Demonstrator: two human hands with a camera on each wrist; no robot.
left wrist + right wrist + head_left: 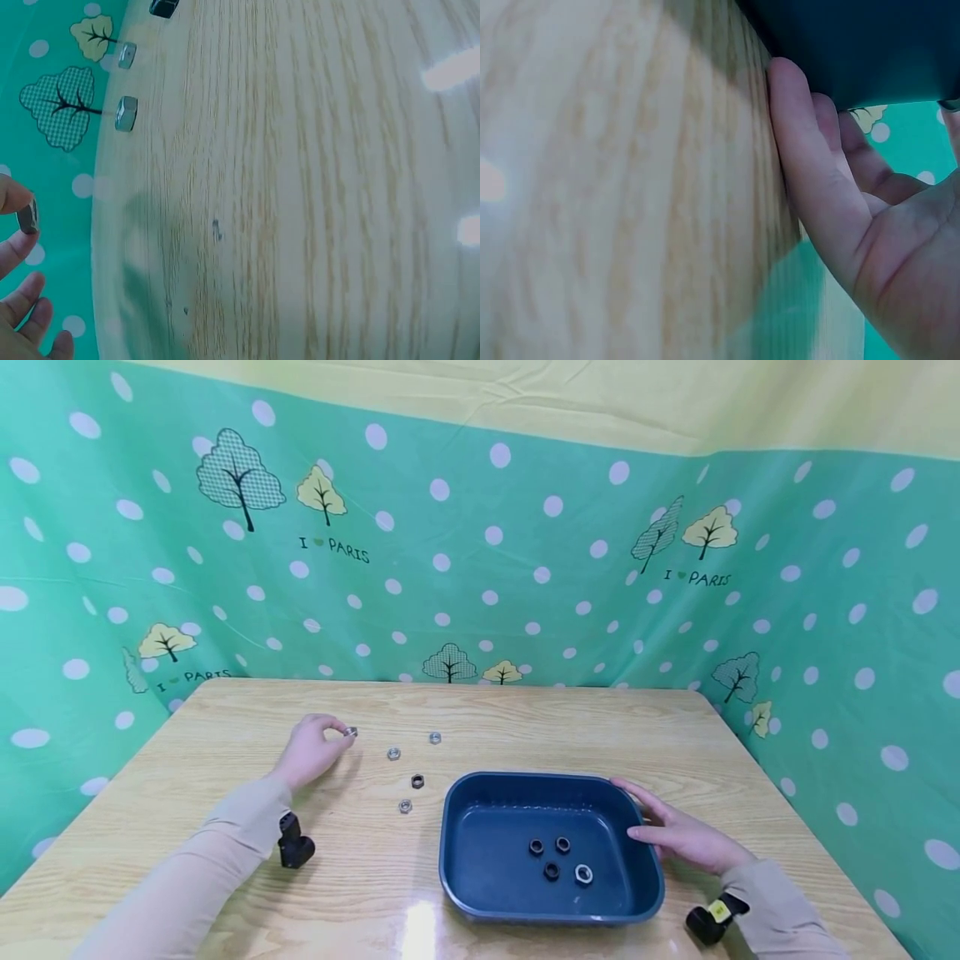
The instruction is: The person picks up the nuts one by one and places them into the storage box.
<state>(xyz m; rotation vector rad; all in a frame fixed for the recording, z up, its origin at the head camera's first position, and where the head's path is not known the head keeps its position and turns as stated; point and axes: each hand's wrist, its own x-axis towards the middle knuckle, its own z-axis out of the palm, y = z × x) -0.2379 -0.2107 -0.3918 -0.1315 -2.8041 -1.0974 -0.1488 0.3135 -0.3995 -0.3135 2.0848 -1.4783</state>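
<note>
My left hand (309,750) pinches a silver hex nut (350,732) between thumb and forefinger; the left wrist view shows this nut (28,215) held at the fingertips, with the other fingers loosely bent. On the right, my right hand (686,837) grips the side of a dark blue plastic bin (491,860), thumb over the rim and fingers along the outer wall. Inside the bin lie three dark nuts (552,871) and one silver nut (583,875). Between the left hand and the bin, silver nuts (393,753) and a dark nut (417,782) lie on the table.
The wood-grain table (360,893) ends at the back against a green dotted curtain (465,585), which also hangs along both sides. Black wrist devices (295,843) are strapped at both sleeves. A bright reflection shows on the table's front part.
</note>
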